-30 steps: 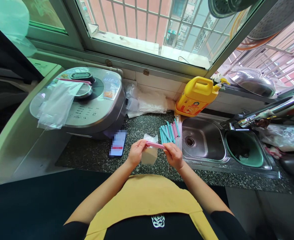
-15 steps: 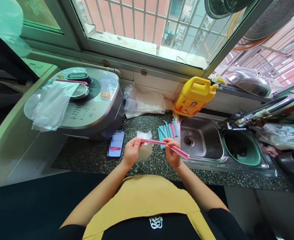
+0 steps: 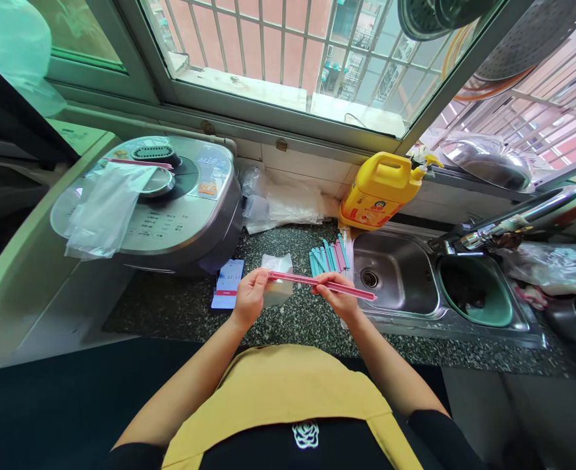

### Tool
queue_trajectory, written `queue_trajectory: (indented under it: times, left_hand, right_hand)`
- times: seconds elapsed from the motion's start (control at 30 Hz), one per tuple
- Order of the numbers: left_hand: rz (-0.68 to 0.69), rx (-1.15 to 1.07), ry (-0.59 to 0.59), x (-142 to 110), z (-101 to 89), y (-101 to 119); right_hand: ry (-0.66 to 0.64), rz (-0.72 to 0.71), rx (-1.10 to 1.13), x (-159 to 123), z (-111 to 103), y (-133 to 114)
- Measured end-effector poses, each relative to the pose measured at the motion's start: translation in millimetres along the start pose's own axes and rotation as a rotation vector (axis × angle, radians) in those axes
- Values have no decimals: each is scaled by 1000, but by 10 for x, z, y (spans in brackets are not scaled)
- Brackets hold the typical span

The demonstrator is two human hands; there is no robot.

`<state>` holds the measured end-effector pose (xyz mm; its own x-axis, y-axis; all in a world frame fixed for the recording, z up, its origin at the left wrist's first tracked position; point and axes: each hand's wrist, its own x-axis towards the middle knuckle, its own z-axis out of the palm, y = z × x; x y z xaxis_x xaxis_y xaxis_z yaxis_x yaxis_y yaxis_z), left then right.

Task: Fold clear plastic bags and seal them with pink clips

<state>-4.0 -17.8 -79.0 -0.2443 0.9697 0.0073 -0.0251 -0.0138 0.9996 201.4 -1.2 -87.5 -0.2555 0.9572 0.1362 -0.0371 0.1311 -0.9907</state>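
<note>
A long pink bag sealing clip (image 3: 295, 279) stretches between my two hands above the counter. My left hand (image 3: 251, 297) pinches its left end between thumb and fingers. Toward the right part of the clip, my right hand (image 3: 337, 297) is closed round it, with the tip sticking out beyond the fingers. A small clear plastic bag (image 3: 278, 294) lies across the clip near my left hand, showing above and below it. Whether the clip grips the bag all the way across, I cannot tell.
Several blue and pink clips (image 3: 328, 256) lie beside the sink (image 3: 400, 271). A phone (image 3: 228, 284) lies left of my hands, near a rice cooker (image 3: 180, 222) with a plastic bag on top. Behind are more plastic bags (image 3: 288, 202) and a yellow jug (image 3: 381, 189).
The pink clip was bent at my right hand, its right part angled down; now it lies nearly straight. Both hands and the bag have shifted slightly left.
</note>
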Motion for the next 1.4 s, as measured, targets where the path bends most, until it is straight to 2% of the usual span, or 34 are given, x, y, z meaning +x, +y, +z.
queue_trajectory:
  times: [0.07, 0.17, 0.23, 0.37, 0.43, 0.53, 0.7, 0.8, 0.87, 0.93, 1.03, 1.13, 1.2, 1.4]
  left_hand:
    - [56, 72, -28, -2, -17, 0]
    - [177, 202, -89, -33, -30, 13]
    - [279, 275, -141, -66, -22, 25]
    - [509, 394, -276, -122, 17, 32]
    - [594, 450, -334, -132, 35, 34]
    - [655, 530, -385, -128, 47, 47]
    - [715, 627, -439, -111, 25, 49]
    - [638, 464, -392, -113, 11, 19]
    - [478, 283, -265, -114, 23, 1]
    - [252, 105, -164, -103, 58, -7]
    - [-96, -81, -192, -63, 137, -8]
    - [-277, -187, -221, -26, 199, -22]
    - [-270, -204, -222, -19, 213, -36]
    - [-10, -54, -174, -32, 190, -38]
  right_hand:
    - [111, 24, -24, 15, 10, 16]
    - [351, 85, -5, 85, -9, 36]
    - [441, 156, 38, 148, -21, 44]
    - [360, 318, 169, 239, 41, 30]
    - [299, 339, 215, 251, 104, 1]
    - [230, 287, 174, 246, 181, -67]
    - [144, 183, -58, 238, 221, -169]
    - [173, 147, -78, 226, 232, -183]
    - [205, 135, -79, 208, 238, -182]
    - [233, 126, -91, 188, 243, -179]
    - [266, 129, -109, 169, 250, -177]
    - [299, 137, -91, 166, 262, -172]
    - [312, 139, -70, 166, 270, -168]
    - [305, 116, -67, 140, 269, -158]
